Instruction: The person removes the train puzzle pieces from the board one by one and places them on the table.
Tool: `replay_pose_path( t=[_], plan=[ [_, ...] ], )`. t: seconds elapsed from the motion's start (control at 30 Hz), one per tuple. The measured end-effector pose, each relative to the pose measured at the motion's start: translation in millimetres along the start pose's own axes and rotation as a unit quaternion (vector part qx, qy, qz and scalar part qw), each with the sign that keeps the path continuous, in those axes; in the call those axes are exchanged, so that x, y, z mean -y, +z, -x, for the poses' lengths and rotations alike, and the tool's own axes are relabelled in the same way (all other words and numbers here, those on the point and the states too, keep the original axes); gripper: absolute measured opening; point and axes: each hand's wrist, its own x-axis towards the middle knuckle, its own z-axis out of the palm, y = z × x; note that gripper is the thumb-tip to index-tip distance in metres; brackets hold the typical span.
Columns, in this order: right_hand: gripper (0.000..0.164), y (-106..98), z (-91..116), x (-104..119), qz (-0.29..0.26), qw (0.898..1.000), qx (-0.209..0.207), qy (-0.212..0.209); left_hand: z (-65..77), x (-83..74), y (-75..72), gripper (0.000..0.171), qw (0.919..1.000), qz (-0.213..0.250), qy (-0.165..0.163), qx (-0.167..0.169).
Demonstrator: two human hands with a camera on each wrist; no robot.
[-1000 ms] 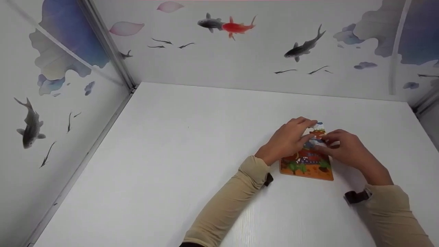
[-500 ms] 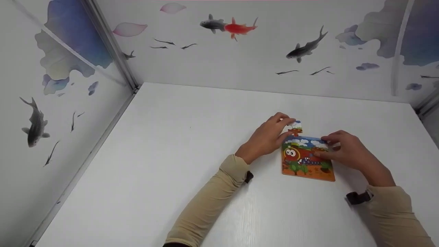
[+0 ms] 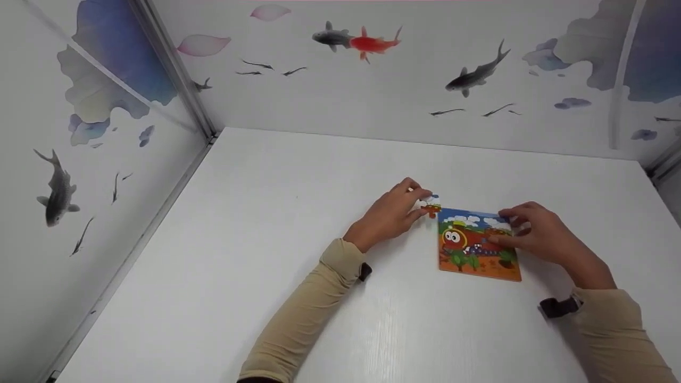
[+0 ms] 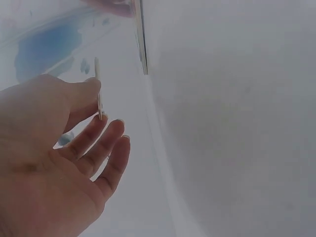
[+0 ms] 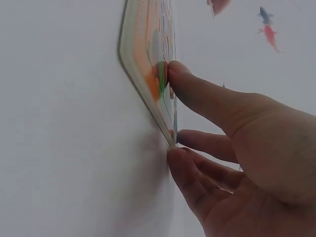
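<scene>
A square jigsaw puzzle (image 3: 460,263) with a cartoon caterpillar picture lies flat on the white table. Just off its upper left corner, my left hand (image 3: 385,215) pinches a small loose puzzle piece (image 3: 433,202) between thumb and fingers. The left wrist view shows that piece (image 4: 98,66) edge-on, the other fingers loosely bent below it. My right hand (image 3: 540,231) holds the puzzle at its right side. In the right wrist view the thumb lies on the face of the puzzle (image 5: 140,54), and curled fingertips touch its edge. Part of the upper right picture is hidden by this hand.
The white table (image 3: 255,223) spreads left of and in front of the puzzle. A back wall (image 3: 372,101) and a left wall (image 3: 96,223), printed with fish and leaves, border it. A dark strap (image 3: 558,307) sits at the right wrist.
My left hand has moved left with the puzzle piece, from above the puzzle to beside its upper left corner, uncovering the caterpillar picture. The right hand stays nearly still at the puzzle's right side.
</scene>
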Motion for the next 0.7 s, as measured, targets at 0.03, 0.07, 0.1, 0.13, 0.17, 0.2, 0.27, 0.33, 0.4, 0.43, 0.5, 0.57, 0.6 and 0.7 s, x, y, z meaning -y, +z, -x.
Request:
replay_pose_path(
  t=[0.03,0.07,0.1,0.13,0.17,0.2,0.27,0.33,0.4,0.43,0.5,0.57,0.6,0.7],
  plan=[
    [0.082,0,0,0,-0.002,1.000,-0.001,0.000,0.1,2.0,0.0,0.045,1.0000,0.000,-0.005,0.007],
    [0.083,1,0,-1,-0.004,1.000,-0.003,-0.001,0.6,3.2,-0.2,0.045,0.9998,0.001,-0.009,0.015],
    [0.083,1,0,-1,-0.006,1.000,-0.004,-0.001,1.0,4.3,-0.4,0.044,0.9997,0.002,-0.012,0.023],
    [0.083,1,0,-1,-0.008,1.000,-0.005,-0.001,1.6,5.5,-0.5,0.044,0.9995,0.001,-0.012,0.029],
    [0.084,1,0,-1,-0.010,1.000,-0.006,-0.001,2.0,6.7,-0.6,0.043,0.9993,0.002,-0.012,0.036],
    [0.083,1,0,-1,-0.012,1.000,-0.007,-0.001,2.6,7.7,-0.8,0.043,0.9990,0.001,-0.012,0.043],
    [0.082,1,0,-1,-0.015,1.000,-0.008,0.001,3.2,8.7,-1.0,0.042,0.9985,0.004,-0.008,0.054],
    [0.082,2,0,-1,-0.012,1.000,-0.007,-0.001,2.7,10.1,-0.8,0.041,0.9983,0.003,-0.003,0.058],
    [0.081,2,0,0,-0.007,1.000,-0.004,-0.004,2.3,11.0,-0.5,0.040,0.9982,0.000,0.000,0.059],
    [0.081,2,0,0,-0.004,1.000,-0.002,-0.006,1.8,11.6,-0.1,0.039,0.9982,-0.003,0.002,0.060],
    [0.081,2,-1,1,0.000,1.000,0.001,-0.010,0.5,12.4,1.2,0.038,0.9982,-0.012,0.005,0.059],
    [0.080,2,-1,1,-0.001,1.000,0.004,-0.011,-0.3,12.7,2.5,0.037,0.9980,-0.019,0.003,0.060],
    [0.079,1,0,1,-0.002,1.000,0.004,-0.012,-0.8,12.7,3.2,0.037,0.9979,-0.022,0.001,0.060],
    [0.079,1,0,1,-0.005,1.000,0.004,-0.013,-1.8,11.7,4.7,0.037,0.9977,-0.028,-0.007,0.062]
  ],
)
